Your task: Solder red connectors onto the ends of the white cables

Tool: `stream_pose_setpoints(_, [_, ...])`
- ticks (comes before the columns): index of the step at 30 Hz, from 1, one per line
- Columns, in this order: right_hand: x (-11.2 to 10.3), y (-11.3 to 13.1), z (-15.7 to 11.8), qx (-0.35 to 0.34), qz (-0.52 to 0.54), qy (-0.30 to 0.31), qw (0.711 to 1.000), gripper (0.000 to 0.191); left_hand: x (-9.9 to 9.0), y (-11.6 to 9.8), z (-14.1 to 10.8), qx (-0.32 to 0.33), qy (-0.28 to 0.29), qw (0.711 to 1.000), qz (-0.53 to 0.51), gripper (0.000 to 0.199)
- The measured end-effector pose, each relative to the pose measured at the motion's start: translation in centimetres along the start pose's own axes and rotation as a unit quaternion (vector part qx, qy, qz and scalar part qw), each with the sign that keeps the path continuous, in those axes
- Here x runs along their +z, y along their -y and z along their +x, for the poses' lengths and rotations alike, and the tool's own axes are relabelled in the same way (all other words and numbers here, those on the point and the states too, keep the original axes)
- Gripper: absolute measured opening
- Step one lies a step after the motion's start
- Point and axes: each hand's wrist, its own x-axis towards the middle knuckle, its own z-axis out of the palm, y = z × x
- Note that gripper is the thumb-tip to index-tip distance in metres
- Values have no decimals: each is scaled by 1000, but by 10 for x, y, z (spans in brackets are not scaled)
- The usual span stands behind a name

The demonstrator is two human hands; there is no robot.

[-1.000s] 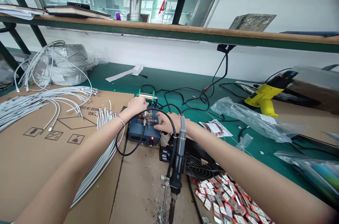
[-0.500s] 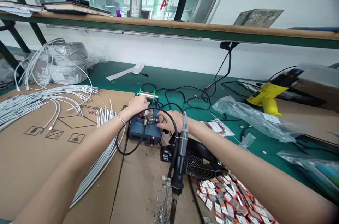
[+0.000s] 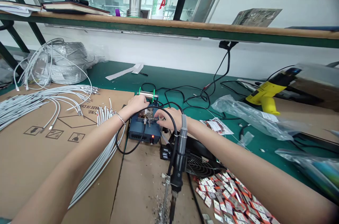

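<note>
A dark blue box with a lit red lamp stands in the middle of the bench, a metal feeding mechanism on its top. My left hand is closed at the left rear of that mechanism; what its fingers hold, if anything, is hidden. Just behind it lies a small wire spool with green flanges. From the right, my right hand reaches to the mechanism with fingers stretched out, their tips at its right side. A soldering iron hangs tip-down in a stand in front, its black cable looping before the box.
White cables lie bundled on cardboard at left. Small red-and-white connector pieces are heaped front right, beside a black fan. A yellow heat gun and plastic bags lie right. A shelf crosses above.
My right hand has shifted slightly left, its fingertips now closer in to the mechanism. My left hand stays in place. The whole view has moved a little.
</note>
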Motion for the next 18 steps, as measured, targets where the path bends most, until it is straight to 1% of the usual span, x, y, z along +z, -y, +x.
stream_pose_setpoints(5, [0, 0, 1, -2, 2, -11, 1000, 26, -2, 0, -1, 1, 6, 1000, 6, 23])
stream_pose_setpoints(11, [-1, 2, 0, 5, 7, -6, 1000, 28, -3, -1, -2, 8, 5, 1000, 12, 24])
stream_pose_setpoints(14, [-1, 4, -1, 6, 18, 3, 1000, 38, -4, 0, -2, 15, 11, 1000, 18, 25])
stream_pose_setpoints(18, [3, 7, 0, -15, 46, 31, 998, 64, -7, 1, 0, 29, 31, 999, 26, 27])
